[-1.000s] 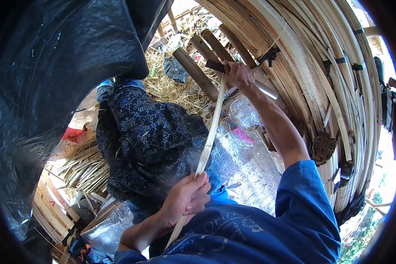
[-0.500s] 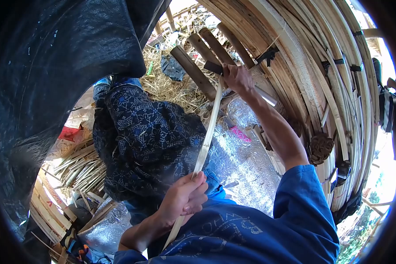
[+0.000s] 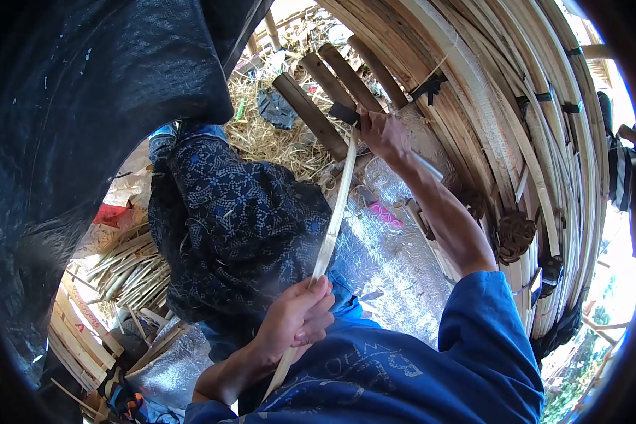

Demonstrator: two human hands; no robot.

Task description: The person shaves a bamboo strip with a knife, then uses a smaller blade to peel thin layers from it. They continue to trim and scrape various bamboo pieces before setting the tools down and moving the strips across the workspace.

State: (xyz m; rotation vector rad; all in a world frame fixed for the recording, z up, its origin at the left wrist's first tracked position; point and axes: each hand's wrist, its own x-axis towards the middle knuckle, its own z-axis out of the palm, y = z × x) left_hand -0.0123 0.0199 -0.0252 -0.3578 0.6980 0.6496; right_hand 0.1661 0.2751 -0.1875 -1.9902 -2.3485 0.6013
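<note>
While both hands clamp the bamboo strip [image 3: 332, 226], left hand [image 3: 293, 321] low, right hand [image 3: 383, 133] at its top edge

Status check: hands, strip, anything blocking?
Left hand shut on bamboo strip. Right hand grips dark blade at strip's far end. Nothing in the way.

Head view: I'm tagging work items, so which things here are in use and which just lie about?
In use: bamboo strip, gripped by left hand; dark-handled tool in right hand at the strip's far end.

Lying about: bamboo stick bundle, straw, pink object, silver sheet.
</note>
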